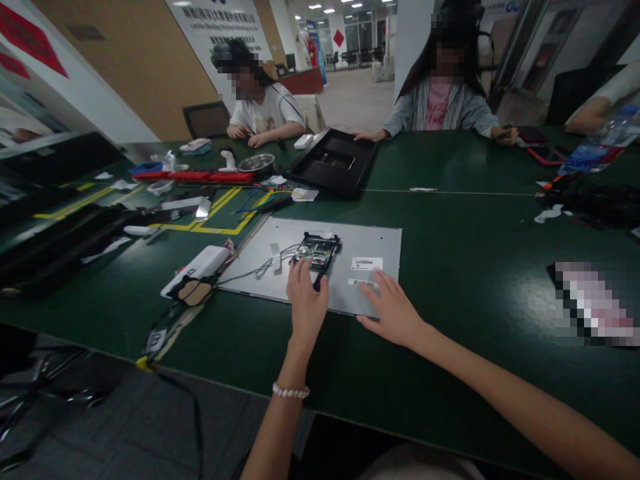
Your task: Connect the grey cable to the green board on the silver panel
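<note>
A flat silver panel (345,241) lies on the green table in front of me. On it sits a circuit board in a black frame (319,251), with grey cables (260,269) running left from it. My left hand (307,297) is at the near edge of the board, fingertips touching it and thumb apart from the fingers. My right hand (393,310) rests with spread fingers on the panel's right part, beside a white label (367,263). Nothing shows in its grasp.
A white device with cables (200,270) lies left of the panel. A black housing (333,163) stands beyond, touched by a person's hand. Tools and wires spread to the left. A phone (595,300) and a plastic bottle (597,143) are at the right. Another person sits across.
</note>
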A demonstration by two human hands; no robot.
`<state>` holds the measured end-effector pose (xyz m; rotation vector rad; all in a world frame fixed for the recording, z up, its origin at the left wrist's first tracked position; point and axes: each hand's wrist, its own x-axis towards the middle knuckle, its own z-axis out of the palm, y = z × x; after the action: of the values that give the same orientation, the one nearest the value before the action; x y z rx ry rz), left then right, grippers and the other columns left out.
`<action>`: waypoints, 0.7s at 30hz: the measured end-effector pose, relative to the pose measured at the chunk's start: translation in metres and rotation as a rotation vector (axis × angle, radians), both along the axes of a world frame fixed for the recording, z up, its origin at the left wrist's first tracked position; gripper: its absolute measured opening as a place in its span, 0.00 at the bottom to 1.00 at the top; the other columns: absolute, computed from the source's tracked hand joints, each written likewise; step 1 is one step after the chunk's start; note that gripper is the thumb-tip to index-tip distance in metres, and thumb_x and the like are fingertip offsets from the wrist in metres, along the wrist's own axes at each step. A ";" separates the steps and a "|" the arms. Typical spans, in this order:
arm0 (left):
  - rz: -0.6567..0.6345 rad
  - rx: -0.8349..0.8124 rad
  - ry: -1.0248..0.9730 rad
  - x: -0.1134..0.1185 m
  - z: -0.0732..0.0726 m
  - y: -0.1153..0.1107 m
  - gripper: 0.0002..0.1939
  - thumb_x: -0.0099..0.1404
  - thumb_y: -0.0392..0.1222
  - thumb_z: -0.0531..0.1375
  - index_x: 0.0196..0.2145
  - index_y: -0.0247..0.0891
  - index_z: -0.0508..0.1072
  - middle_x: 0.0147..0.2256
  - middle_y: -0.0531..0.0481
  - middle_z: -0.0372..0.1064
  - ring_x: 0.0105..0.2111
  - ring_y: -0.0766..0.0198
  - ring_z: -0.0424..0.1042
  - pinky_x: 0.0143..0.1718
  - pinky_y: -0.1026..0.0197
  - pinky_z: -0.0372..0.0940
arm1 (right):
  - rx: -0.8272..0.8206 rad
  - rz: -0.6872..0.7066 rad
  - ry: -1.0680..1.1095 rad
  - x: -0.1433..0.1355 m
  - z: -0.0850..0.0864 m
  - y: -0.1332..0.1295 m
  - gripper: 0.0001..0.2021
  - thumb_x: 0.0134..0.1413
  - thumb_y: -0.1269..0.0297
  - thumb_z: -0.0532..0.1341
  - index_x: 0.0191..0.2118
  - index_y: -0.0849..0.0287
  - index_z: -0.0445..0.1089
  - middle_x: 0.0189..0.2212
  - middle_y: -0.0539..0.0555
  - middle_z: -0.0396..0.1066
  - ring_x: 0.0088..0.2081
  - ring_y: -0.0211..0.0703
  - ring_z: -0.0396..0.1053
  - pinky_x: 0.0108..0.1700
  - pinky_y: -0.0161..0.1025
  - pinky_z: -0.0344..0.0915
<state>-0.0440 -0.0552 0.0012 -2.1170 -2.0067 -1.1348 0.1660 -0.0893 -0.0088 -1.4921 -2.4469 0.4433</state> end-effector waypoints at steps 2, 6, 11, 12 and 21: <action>0.003 -0.094 0.118 0.003 0.001 0.007 0.25 0.67 0.41 0.54 0.60 0.35 0.62 0.63 0.34 0.57 0.67 0.44 0.50 0.63 0.35 0.51 | 0.008 -0.005 0.011 0.001 -0.001 -0.001 0.37 0.61 0.44 0.54 0.69 0.61 0.54 0.71 0.66 0.42 0.71 0.63 0.39 0.68 0.57 0.42; -0.003 -0.246 0.326 0.007 0.001 0.027 0.26 0.67 0.42 0.54 0.62 0.38 0.63 0.66 0.35 0.52 0.68 0.40 0.44 0.62 0.28 0.47 | 0.012 -0.010 0.020 0.002 -0.002 -0.002 0.36 0.61 0.44 0.54 0.68 0.61 0.54 0.71 0.65 0.41 0.71 0.62 0.38 0.68 0.57 0.41; -0.002 -0.337 0.389 0.000 -0.005 0.061 0.24 0.69 0.40 0.50 0.61 0.38 0.63 0.66 0.36 0.54 0.67 0.43 0.47 0.61 0.27 0.46 | 0.001 -0.007 0.024 0.002 -0.002 -0.002 0.37 0.62 0.43 0.52 0.68 0.61 0.55 0.71 0.66 0.41 0.71 0.62 0.38 0.68 0.56 0.41; 0.002 -0.343 0.388 -0.002 -0.006 0.068 0.24 0.69 0.40 0.50 0.62 0.38 0.63 0.66 0.36 0.54 0.67 0.43 0.47 0.61 0.27 0.46 | 0.001 -0.010 0.024 0.002 -0.002 -0.002 0.37 0.62 0.42 0.52 0.68 0.61 0.54 0.71 0.65 0.41 0.71 0.62 0.38 0.68 0.56 0.41; 0.093 -0.355 0.378 -0.014 -0.007 0.122 0.24 0.70 0.39 0.48 0.61 0.35 0.62 0.65 0.34 0.55 0.67 0.43 0.46 0.61 0.29 0.46 | 0.030 -0.003 0.045 0.001 -0.004 -0.001 0.37 0.61 0.43 0.53 0.68 0.63 0.55 0.71 0.67 0.42 0.70 0.63 0.39 0.68 0.58 0.42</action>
<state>-0.0580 0.0666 -0.0054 -2.1426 -2.2060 -0.3430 0.1671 -0.0898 -0.0132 -1.4581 -2.4055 0.4324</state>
